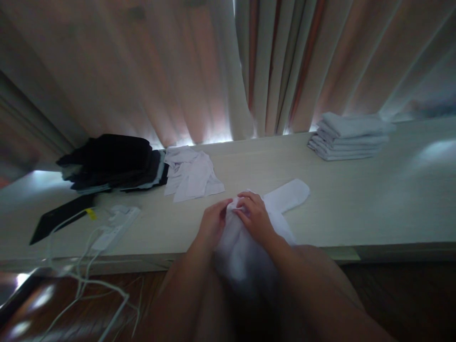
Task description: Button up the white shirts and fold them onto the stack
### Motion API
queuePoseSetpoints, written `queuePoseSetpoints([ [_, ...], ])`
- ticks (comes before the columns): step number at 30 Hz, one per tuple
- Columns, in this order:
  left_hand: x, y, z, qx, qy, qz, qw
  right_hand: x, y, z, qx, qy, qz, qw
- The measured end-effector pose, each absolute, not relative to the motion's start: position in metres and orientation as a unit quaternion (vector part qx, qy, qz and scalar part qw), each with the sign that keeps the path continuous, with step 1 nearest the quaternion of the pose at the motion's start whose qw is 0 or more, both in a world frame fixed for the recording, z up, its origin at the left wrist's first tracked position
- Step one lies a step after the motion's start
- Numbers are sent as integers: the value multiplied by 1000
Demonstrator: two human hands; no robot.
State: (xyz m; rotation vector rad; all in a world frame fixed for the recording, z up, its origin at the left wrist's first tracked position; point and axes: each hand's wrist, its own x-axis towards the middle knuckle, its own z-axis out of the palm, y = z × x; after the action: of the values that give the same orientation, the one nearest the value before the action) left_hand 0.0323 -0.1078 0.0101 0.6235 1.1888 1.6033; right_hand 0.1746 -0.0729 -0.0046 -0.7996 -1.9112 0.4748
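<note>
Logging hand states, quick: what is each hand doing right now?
Left hand: closed, pinching the white sock at its bunched edge.
Right hand: closed, gripping the same sock beside it.

White sock [285,197]; seemingly black clothes [110,161].

Pale counter [356,209] spans mid-frame; dark wood floor [399,294] lower right. Pleated curtains [178,71] fill the top, backlit, daylight leaking along their hem at centre.

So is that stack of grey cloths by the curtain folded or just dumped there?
Folded. The grey cloths lie in flat, even layers with edges lined up, unlike the loose white pieces spread further left on the table.
</note>
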Motion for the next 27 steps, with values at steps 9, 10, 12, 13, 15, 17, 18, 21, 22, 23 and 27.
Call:
queuePoseSetpoints([
  [9,31,-114,20,375,587,624,354,181,-78,1,-367,-737,332,461],
  [10,32,-115,21,389,587,618,351,181,-78,2,-355,-734,352,460],
  [12,34,-115,21,397,587,614,346,181,-77,4,-339,-728,385,456],
  [13,34,-115,20,396,585,617,347,182,-76,4,-338,-722,398,454],
  [15,34,-115,19,386,571,632,354,184,-75,5,-353,-703,419,453],
  [17,35,-115,18,379,554,644,367,185,-73,5,-375,-688,433,446],
  [18,35,-115,18,378,548,646,374,186,-72,5,-388,-681,437,442],
  [21,37,-115,18,376,539,646,389,187,-71,5,-413,-671,437,434],
  [22,38,-115,18,375,537,646,392,187,-72,5,-411,-672,432,439],
  [23,39,-115,17,376,535,646,394,187,-72,4,-403,-675,427,447],
  [27,39,-114,12,370,530,648,402,186,-72,2,-364,-692,415,465],
])
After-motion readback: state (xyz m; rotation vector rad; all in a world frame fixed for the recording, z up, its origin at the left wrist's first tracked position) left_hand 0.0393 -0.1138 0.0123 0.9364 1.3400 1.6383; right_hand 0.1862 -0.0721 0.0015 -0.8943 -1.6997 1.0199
